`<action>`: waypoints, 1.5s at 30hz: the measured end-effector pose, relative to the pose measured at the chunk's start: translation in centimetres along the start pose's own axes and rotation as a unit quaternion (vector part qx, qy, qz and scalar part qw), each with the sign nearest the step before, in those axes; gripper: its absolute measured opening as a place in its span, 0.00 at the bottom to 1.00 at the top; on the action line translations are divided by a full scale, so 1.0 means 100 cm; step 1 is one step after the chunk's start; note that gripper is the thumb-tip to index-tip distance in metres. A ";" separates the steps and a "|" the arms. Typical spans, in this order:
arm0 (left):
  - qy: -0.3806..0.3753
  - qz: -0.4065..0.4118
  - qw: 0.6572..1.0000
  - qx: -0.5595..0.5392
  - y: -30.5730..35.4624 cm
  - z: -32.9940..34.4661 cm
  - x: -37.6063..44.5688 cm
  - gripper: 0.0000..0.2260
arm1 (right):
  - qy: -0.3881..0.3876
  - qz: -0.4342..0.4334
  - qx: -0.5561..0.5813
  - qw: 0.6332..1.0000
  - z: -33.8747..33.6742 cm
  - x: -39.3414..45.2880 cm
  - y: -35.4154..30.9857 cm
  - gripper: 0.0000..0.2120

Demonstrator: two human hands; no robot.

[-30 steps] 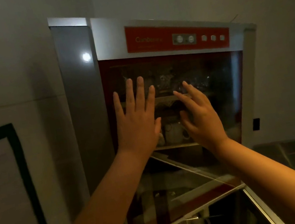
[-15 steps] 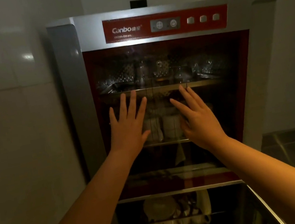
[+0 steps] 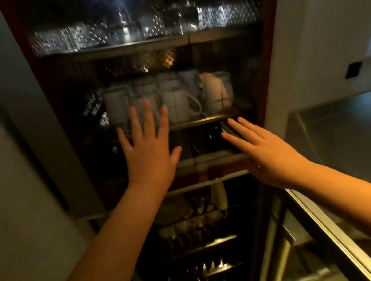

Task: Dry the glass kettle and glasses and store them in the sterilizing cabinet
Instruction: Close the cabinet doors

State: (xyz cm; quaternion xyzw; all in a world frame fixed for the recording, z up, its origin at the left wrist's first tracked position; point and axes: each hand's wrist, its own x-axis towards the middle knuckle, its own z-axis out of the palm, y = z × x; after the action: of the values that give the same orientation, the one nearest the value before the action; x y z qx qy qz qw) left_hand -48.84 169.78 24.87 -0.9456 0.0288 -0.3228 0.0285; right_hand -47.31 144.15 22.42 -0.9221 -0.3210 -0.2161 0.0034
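Observation:
The sterilizing cabinet fills the view, its dark glass upper door shut. Behind the glass, clear glassware glints on the top shelf, too blurred to tell the kettle from the glasses. My left hand is flat on the door with fingers spread, holding nothing. My right hand lies flat on the lower right of the same door, fingers stretched out, also holding nothing.
Several white mugs stand on the middle shelf behind the glass. Lower down, plates and dishes sit in racks. A lower door hangs open at the right. A steel counter lies to the right, a wall to the left.
The view has dropped down the cabinet front, so the red control panel is out of sight. Both hands have slid lower on the door, still flat against the glass.

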 end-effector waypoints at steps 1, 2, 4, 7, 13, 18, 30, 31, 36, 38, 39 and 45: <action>-0.029 0.003 0.999 -0.030 0.018 0.005 -0.014 0.40 | -0.017 0.003 0.009 1.000 0.004 -0.023 0.008 0.38; -0.056 0.010 0.997 -0.055 0.037 0.010 -0.029 0.39 | -0.037 0.006 0.015 0.999 0.007 -0.046 0.017 0.37; -0.094 0.040 0.991 -0.090 0.081 0.016 -0.061 0.39 | -0.091 0.014 0.016 0.996 0.011 -0.092 0.034 0.38; -0.135 0.092 0.974 -0.157 0.148 0.014 -0.111 0.38 | -0.134 0.021 0.047 0.990 0.014 -0.153 0.052 0.38; -0.199 0.136 0.946 -0.217 0.254 -0.010 -0.187 0.35 | -0.150 0.012 0.038 0.988 0.017 -0.234 0.062 0.37; -0.289 0.142 0.922 -0.215 0.302 -0.018 -0.234 0.34 | -0.166 0.016 0.087 0.982 0.031 -0.266 0.065 0.32; -0.369 0.160 0.886 -0.232 0.313 -0.010 -0.252 0.41 | -0.123 0.029 0.139 0.982 0.043 -0.269 0.058 0.32; -0.368 0.162 0.886 -0.229 0.311 -0.009 -0.252 0.38 | -0.121 0.034 0.148 0.981 0.044 -0.267 0.055 0.33; -0.366 0.179 0.884 -0.228 0.289 -0.008 -0.255 0.32 | -0.099 0.051 0.204 0.973 0.049 -0.254 0.036 0.31; -0.363 0.184 0.880 -0.244 0.274 -0.009 -0.256 0.31 | -0.096 0.057 0.204 0.973 0.051 -0.251 0.027 0.33; -0.361 0.187 0.879 -0.251 0.266 -0.010 -0.256 0.31 | -0.091 0.060 0.203 0.973 0.052 -0.248 0.022 0.33; -0.359 0.206 0.881 -0.228 0.214 -0.019 -0.249 0.29 | -0.066 0.092 0.191 0.975 0.061 -0.226 -0.010 0.31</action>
State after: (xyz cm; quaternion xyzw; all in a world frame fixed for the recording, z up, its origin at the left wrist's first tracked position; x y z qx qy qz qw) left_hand -70.45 150.24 9.70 -0.9498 0.2833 0.0677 -0.1140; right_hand -61.34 132.52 7.70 -0.9421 -0.2699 -0.0881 0.1786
